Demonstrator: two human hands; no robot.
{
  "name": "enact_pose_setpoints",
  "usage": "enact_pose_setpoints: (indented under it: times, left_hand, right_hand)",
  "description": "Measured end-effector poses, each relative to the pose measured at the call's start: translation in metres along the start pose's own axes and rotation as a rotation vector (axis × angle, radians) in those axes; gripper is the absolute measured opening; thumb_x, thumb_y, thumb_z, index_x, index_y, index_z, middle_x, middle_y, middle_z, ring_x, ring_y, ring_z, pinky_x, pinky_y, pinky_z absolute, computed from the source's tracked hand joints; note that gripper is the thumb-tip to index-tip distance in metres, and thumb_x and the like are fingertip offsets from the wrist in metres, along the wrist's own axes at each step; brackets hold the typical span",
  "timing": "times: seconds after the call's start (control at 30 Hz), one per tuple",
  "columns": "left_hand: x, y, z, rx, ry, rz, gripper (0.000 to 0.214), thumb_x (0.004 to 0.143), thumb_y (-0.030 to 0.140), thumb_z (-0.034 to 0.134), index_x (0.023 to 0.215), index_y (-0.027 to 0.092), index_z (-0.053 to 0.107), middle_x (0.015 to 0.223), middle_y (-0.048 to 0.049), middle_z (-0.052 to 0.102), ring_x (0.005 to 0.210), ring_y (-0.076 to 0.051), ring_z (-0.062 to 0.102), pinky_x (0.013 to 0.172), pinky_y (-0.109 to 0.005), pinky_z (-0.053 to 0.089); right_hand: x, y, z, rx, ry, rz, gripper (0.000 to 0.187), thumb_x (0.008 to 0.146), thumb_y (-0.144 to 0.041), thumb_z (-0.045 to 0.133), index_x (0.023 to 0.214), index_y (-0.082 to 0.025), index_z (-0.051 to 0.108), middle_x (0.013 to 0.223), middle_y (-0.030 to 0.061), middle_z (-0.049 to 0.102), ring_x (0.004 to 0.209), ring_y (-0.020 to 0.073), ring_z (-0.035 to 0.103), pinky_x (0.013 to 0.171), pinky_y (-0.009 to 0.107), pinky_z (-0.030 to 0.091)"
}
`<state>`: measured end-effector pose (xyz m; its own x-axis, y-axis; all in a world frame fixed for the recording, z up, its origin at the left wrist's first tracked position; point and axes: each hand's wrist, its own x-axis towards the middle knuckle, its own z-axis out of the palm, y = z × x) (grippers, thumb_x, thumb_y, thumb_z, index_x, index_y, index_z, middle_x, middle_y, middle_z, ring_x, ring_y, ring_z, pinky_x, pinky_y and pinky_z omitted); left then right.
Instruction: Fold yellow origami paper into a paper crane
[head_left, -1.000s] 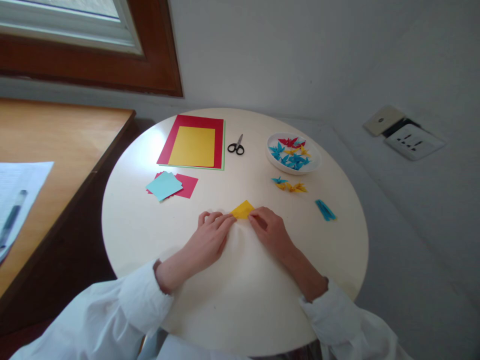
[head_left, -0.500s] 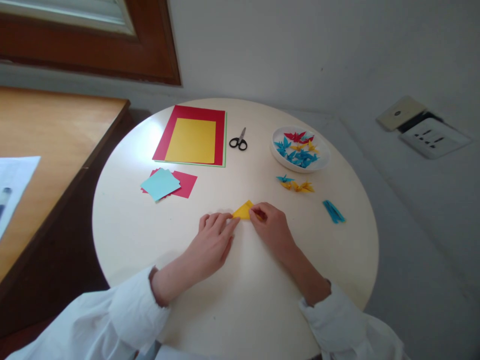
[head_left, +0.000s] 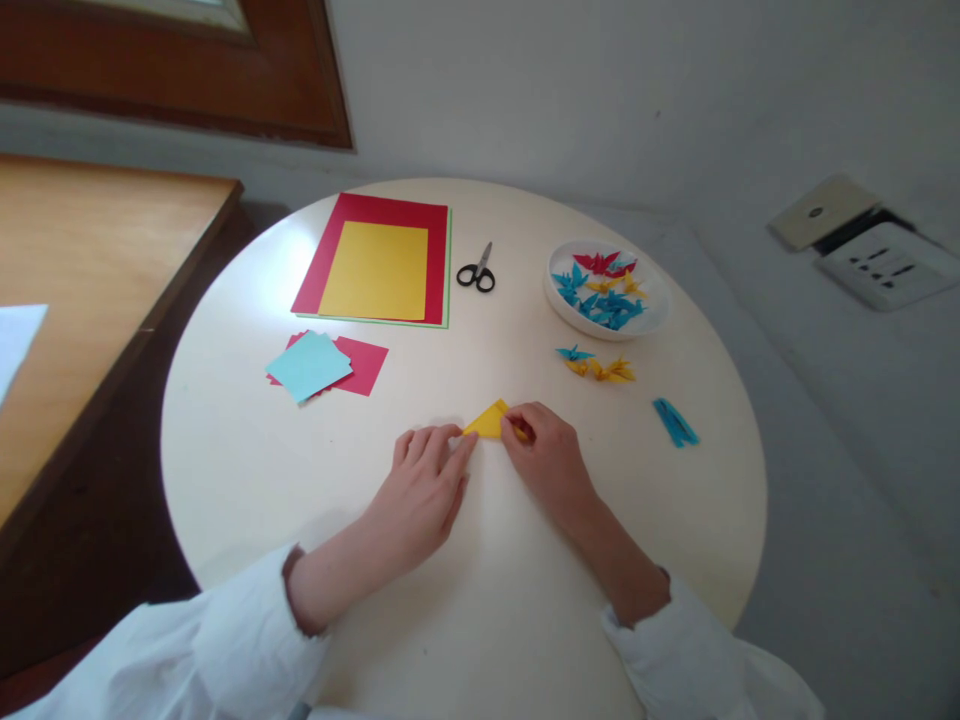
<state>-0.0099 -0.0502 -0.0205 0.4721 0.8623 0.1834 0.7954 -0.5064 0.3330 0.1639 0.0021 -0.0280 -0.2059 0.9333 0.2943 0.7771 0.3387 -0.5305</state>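
Note:
A small folded yellow paper (head_left: 489,420) lies on the round cream table (head_left: 247,460) between my two hands. My left hand (head_left: 424,482) rests on the table with its fingertips pressed on the paper's left corner. My right hand (head_left: 544,455) pinches the paper's right edge with fingers curled over it. Part of the paper is hidden under my fingers.
Red, yellow and green sheets (head_left: 375,265) are stacked at the far side, with black scissors (head_left: 477,272) beside them. Small blue and red squares (head_left: 319,363) lie left. A white dish (head_left: 652,320) holds several paper cranes; loose cranes (head_left: 596,365) and a blue folded piece (head_left: 675,422) lie right.
The yellow paper went from a diamond shape to a narrower triangle as my right fingers folded it over. My view shifted slightly; both hands stayed at the paper.

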Motion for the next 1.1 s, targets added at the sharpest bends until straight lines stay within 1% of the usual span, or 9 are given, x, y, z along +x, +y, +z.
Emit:
enact_pose_setpoints:
  times: [0.07,0.27,0.7,1.1]
  left_hand:
    - [0.0,0.0006,-0.0001,0.014,0.004,-0.001,0.04,0.086,0.01,0.037,0.125,0.007,0.045,0.116,-0.0186,0.052,0.104,-0.03,0.046,0.085,-0.046,0.04]
    - [-0.0001,0.0016,0.0004,0.038,0.001,-0.006,0.041,0.086,0.01,0.038,0.126,0.007,0.044,0.113,-0.0184,0.051,0.102,-0.029,0.046,0.084,-0.045,0.041]
    - [-0.0029,0.0024,0.0026,0.055,-0.004,-0.026,0.042,0.086,0.011,0.04,0.128,0.009,0.04,0.111,-0.0168,0.049,0.101,-0.028,0.044,0.084,-0.044,0.041]
    - [-0.003,0.0028,0.0028,0.088,-0.001,-0.017,0.041,0.087,0.013,0.041,0.127,0.005,0.042,0.11,-0.0169,0.05,0.099,-0.029,0.044,0.083,-0.043,0.04]
  right_hand:
    - [-0.0003,0.0008,0.001,-0.011,-0.004,0.004,0.013,0.079,-0.014,0.047,0.068,-0.019,0.052,0.067,0.0031,0.06,0.06,0.0143,0.053,0.058,0.026,0.042]
    - [-0.002,0.0039,0.0044,-0.088,0.018,-0.008,0.012,0.081,-0.018,0.048,0.071,-0.019,0.055,0.072,0.0062,0.063,0.07,0.0187,0.058,0.066,0.03,0.046]
    - [-0.0016,0.0034,0.0036,-0.054,0.017,0.003,0.011,0.08,-0.018,0.049,0.07,-0.019,0.055,0.07,0.0053,0.063,0.068,0.018,0.057,0.064,0.029,0.045]
    - [-0.0015,0.0037,0.0024,-0.061,0.017,-0.014,0.012,0.08,-0.017,0.049,0.071,-0.019,0.056,0.07,0.0052,0.063,0.067,0.0174,0.057,0.062,0.028,0.044]
